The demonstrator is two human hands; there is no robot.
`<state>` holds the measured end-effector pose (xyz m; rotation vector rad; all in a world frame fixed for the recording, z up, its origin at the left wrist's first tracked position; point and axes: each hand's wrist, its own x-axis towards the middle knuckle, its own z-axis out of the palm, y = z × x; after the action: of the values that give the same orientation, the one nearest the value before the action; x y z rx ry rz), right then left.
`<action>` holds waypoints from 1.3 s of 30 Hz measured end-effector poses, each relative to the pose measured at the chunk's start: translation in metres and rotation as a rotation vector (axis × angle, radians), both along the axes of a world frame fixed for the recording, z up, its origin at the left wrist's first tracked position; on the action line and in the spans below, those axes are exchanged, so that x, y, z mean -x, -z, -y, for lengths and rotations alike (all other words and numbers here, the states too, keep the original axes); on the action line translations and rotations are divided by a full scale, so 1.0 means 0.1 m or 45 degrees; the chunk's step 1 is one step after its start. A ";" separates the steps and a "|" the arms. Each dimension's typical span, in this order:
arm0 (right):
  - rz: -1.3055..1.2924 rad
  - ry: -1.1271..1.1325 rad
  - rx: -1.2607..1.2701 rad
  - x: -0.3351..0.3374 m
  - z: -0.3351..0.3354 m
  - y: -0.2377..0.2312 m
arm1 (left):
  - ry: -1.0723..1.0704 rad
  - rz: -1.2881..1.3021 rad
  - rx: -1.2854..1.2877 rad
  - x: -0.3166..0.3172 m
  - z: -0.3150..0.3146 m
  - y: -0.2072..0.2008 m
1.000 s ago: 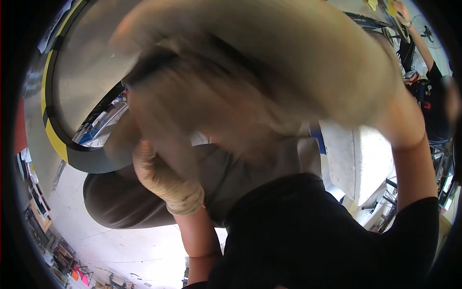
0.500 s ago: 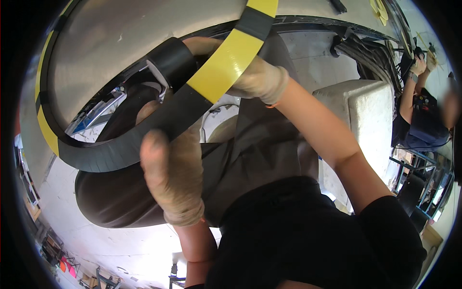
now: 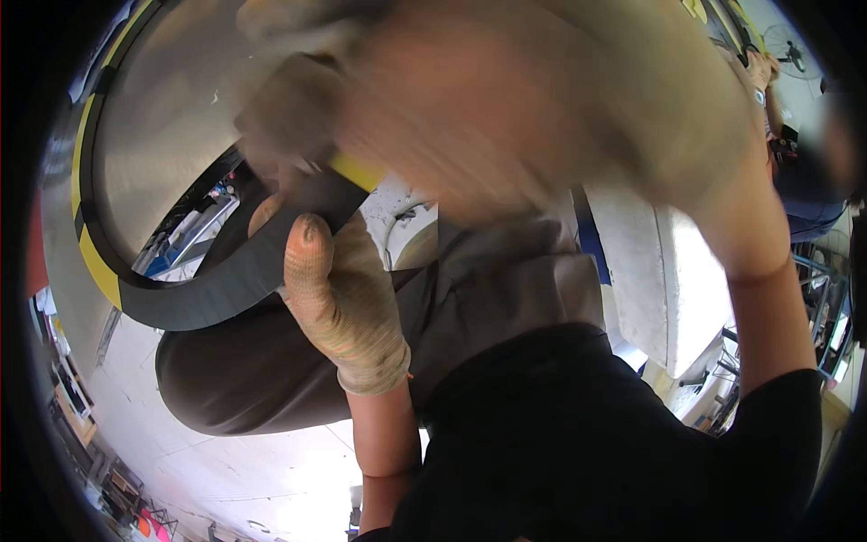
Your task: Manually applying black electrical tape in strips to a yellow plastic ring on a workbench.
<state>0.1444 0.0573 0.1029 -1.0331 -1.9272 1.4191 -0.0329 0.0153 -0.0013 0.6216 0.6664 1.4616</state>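
Observation:
My left hand (image 3: 348, 303), in a pale knit glove with an orange-stained thumb, is closed on a curved black-and-yellow striped band (image 3: 217, 294). Its thumb lies on the band's near edge, and a fingertip shows past the far edge. The band bends round along the left side of a large grey metal panel (image 3: 172, 108). My right hand (image 3: 515, 108), also gloved, is raised close to the camera over the band's right part. Motion smears it, so its fingers and anything in them cannot be made out. It hides much of the panel and band.
My dark-trousered leg (image 3: 244, 384) lies below the band. A whitish block-like seat (image 3: 646, 271) stands at my right. Farther right are another person in dark clothes (image 3: 804, 194) and a fan (image 3: 790, 52). Assorted items line the pale floor's left edge.
My right hand has come off the band's yellow stretch and swung up toward the camera, to the right. My left hand keeps its hold, shifted slightly. The dark cylinder beyond the band is no longer distinct.

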 end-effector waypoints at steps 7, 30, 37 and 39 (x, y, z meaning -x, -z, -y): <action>-0.069 0.365 0.996 -0.08 0.47 0.82 | 0.026 -0.091 -0.094 -0.07 -0.08 -0.01; -0.053 0.032 0.259 0.04 -0.01 0.13 | -0.102 0.082 -0.012 0.22 0.02 0.06; -0.024 0.120 0.892 0.02 0.17 1.16 | 0.092 -0.040 -0.260 0.22 -0.05 0.17; -0.458 0.054 0.514 0.08 -0.14 1.47 | 0.051 0.064 -0.170 0.15 0.05 0.14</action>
<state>0.1363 0.0711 -0.0438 -0.9020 -1.3885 1.8705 -0.0478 0.0100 -0.0149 0.6956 0.5174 1.4877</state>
